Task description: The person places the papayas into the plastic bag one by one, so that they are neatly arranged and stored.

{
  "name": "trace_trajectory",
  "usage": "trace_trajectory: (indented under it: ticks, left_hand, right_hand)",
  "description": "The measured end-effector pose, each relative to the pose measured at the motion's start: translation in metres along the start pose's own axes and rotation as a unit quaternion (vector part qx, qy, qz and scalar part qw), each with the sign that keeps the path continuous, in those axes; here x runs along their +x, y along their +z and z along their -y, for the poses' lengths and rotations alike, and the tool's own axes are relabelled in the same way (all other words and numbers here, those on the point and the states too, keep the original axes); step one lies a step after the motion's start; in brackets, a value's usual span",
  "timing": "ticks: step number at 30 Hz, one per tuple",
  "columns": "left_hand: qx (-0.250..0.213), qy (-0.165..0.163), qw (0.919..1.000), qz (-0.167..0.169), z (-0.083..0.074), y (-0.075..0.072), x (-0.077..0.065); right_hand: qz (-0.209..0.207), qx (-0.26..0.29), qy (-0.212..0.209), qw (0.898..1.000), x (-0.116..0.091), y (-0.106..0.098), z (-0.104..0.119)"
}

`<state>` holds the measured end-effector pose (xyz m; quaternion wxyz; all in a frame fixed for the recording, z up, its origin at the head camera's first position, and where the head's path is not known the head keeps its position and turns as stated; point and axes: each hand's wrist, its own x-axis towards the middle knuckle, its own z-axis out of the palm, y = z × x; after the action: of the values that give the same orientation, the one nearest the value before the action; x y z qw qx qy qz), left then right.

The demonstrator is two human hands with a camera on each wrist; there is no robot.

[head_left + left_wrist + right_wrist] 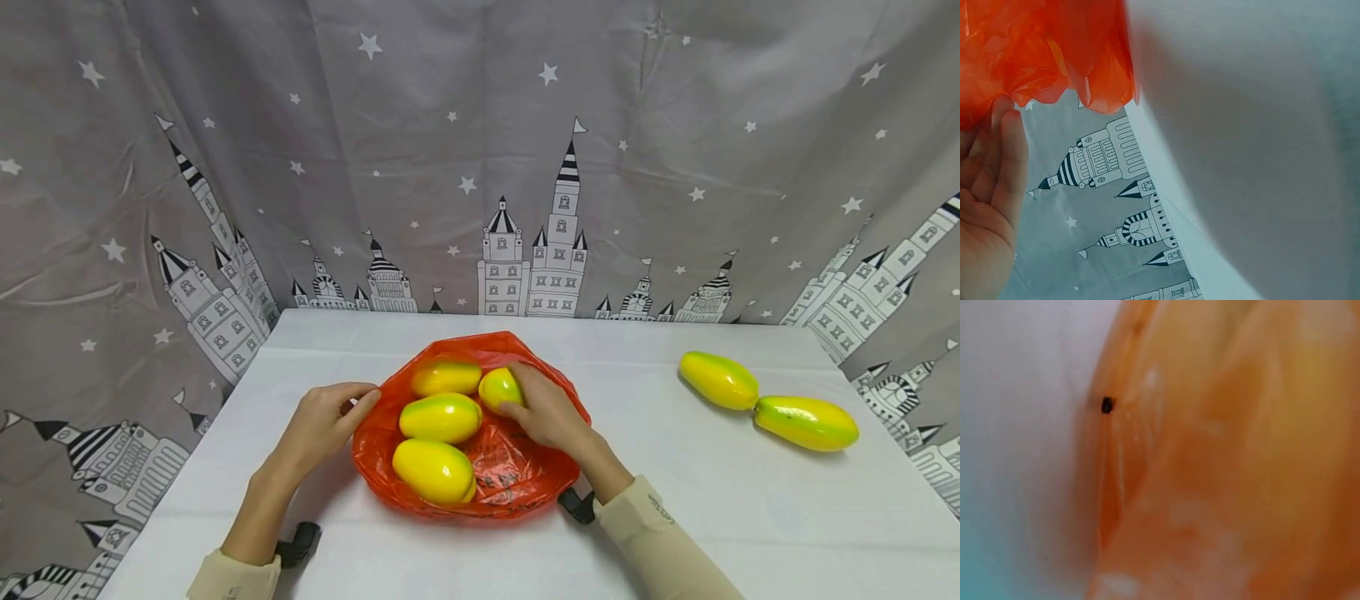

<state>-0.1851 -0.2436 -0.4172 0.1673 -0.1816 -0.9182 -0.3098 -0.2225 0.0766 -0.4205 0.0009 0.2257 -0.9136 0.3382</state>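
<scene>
A red plastic bag [510, 454] lies spread with its mouth up on the white table. Inside it are several shiny yellow-green papayas, among them a front one [433, 472], a middle one [441, 418] and a slightly blurred rear one [447, 378]. My right hand [546, 407] reaches into the bag and grips another papaya [498, 390] at the right, thumb and fingers around it. At the bag's left rim, my left hand [330, 417] pinches the plastic between thumb and finger. In the right wrist view, translucent orange-red plastic [1210, 487] fills most of the picture.
Two more papayas lie end to end on the right of the table, a rear one [718, 380] and a front one [806, 422]. A grey curtain [420, 108] printed with castles and stars hangs behind and beside the white table [675, 517].
</scene>
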Motion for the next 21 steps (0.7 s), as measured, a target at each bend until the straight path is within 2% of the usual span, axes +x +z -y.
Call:
trace_trajectory:
  ticks: [4, 11, 15, 21]
  left_hand:
    - [0.000, 0.001, 1.0000, 0.000, 0.000, 0.000, 0.000]
    - [-0.001, -0.001, 1.0000, 0.001, -0.002, -0.002, 0.000]
    - [-0.001, 0.001, 1.0000, -0.001, -0.001, -0.001, 0.000]
    - [0.000, 0.003, 1.0000, -0.004, 0.000, -0.001, -0.001]
  right_hand:
    - [-0.004, 0.005, -0.003, 1.000, 0.000, 0.001, -0.001]
    - [-0.025, 0.013, -0.060, 0.998, -0.003, -0.001, 0.001]
    - [-0.030, 0.017, -0.077, 0.996, -0.006, -0.003, 0.006]
    - [-0.048, 0.022, -0.074, 0.996, -0.010, -0.008, 0.013]
